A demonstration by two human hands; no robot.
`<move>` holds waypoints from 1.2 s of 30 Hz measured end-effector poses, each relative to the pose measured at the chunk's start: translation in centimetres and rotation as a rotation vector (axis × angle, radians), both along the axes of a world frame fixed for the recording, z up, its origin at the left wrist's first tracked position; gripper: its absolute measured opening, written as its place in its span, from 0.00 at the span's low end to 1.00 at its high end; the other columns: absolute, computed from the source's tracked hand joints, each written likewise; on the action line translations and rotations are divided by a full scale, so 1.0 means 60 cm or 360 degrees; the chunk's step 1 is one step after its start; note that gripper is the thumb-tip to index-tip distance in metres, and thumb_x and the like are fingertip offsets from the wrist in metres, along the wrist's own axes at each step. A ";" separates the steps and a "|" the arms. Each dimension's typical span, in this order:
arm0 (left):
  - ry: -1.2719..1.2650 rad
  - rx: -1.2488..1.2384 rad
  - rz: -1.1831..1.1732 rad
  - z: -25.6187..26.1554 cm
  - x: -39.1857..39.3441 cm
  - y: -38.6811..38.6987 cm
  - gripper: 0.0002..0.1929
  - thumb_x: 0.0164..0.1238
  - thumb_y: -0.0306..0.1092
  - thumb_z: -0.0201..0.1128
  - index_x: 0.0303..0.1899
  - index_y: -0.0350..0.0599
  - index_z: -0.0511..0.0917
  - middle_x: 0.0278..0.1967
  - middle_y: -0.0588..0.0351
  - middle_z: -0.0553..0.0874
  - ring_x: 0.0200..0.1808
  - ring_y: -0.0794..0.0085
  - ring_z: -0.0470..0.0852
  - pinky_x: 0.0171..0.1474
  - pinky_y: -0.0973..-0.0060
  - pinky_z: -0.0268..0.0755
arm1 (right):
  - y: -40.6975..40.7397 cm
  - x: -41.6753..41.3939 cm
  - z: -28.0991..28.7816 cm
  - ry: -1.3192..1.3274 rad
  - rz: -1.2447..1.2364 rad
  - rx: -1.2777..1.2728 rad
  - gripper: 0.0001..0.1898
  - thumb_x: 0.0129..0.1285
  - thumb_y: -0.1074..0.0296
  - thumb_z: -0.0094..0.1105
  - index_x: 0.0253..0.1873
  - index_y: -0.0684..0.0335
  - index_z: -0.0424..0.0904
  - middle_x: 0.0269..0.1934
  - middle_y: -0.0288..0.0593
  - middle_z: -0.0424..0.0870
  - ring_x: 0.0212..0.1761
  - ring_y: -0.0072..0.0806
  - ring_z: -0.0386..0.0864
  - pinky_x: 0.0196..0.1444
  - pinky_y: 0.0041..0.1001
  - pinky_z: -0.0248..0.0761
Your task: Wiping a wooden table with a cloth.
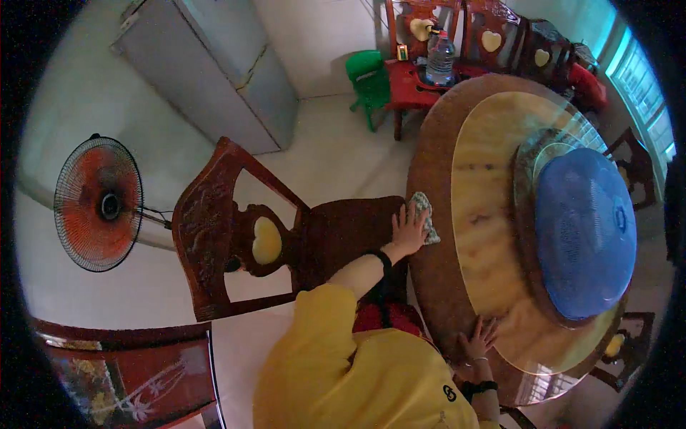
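Observation:
My left hand (410, 230) presses palm down, fingers spread, on a grey-and-white checked cloth (423, 214) at the near rim of a round wooden dining table (437, 279). Bare of any object, my right hand (478, 340) rests on the same rim further down, its fingers apart and their tips near the tan tabletop inlay (482, 230). A blue plastic food cover (587, 233) sits on the raised turntable (525, 214) in the table's middle. Whatever lies under the cover cannot be made out.
A carved wooden chair (214, 230) stands close by my left arm, its seat reaching the table. Beyond it are a pedestal fan (99, 204), a refrigerator (214, 80) and a green plastic chair (370, 80). A large water bottle (440, 60) stands on a red wooden seat (410, 86).

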State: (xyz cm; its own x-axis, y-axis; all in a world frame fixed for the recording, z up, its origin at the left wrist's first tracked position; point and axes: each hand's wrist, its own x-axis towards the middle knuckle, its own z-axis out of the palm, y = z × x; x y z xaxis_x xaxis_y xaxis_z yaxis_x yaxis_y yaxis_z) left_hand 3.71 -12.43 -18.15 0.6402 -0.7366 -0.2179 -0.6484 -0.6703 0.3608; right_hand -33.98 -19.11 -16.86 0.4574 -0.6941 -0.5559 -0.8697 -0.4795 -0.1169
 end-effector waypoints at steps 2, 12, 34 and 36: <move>-0.0125 -0.0052 0.0020 -0.010 0.021 -0.018 0.32 0.67 0.49 0.45 0.68 0.60 0.43 0.69 0.44 0.38 0.68 0.43 0.38 0.64 0.43 0.34 | 0.001 -0.004 0.001 -0.0016 0.0008 0.0008 0.48 0.49 0.39 0.55 0.70 0.44 0.39 0.70 0.50 0.24 0.71 0.48 0.21 0.64 0.57 0.21; 0.0124 0.0085 0.0089 0.038 0.009 -0.020 0.33 0.66 0.50 0.46 0.68 0.62 0.41 0.69 0.45 0.39 0.69 0.45 0.36 0.64 0.43 0.33 | 0.006 -0.016 -0.016 -0.0115 0.0060 -0.0134 0.47 0.47 0.38 0.55 0.70 0.44 0.42 0.70 0.52 0.27 0.71 0.50 0.24 0.64 0.56 0.25; -0.0075 0.0121 0.0028 0.011 0.058 -0.068 0.33 0.67 0.55 0.42 0.68 0.62 0.38 0.69 0.46 0.36 0.69 0.47 0.35 0.65 0.45 0.29 | 0.014 -0.014 0.002 -0.0154 0.0018 -0.0083 0.45 0.50 0.36 0.51 0.70 0.45 0.43 0.70 0.51 0.27 0.71 0.50 0.23 0.65 0.54 0.20; -0.0075 0.0143 0.0020 0.011 0.063 -0.055 0.33 0.67 0.54 0.42 0.68 0.62 0.38 0.69 0.46 0.36 0.69 0.47 0.34 0.65 0.46 0.29 | 0.012 0.000 0.011 -0.0128 0.0000 -0.0040 0.45 0.50 0.36 0.51 0.70 0.45 0.44 0.70 0.51 0.27 0.71 0.51 0.23 0.65 0.55 0.20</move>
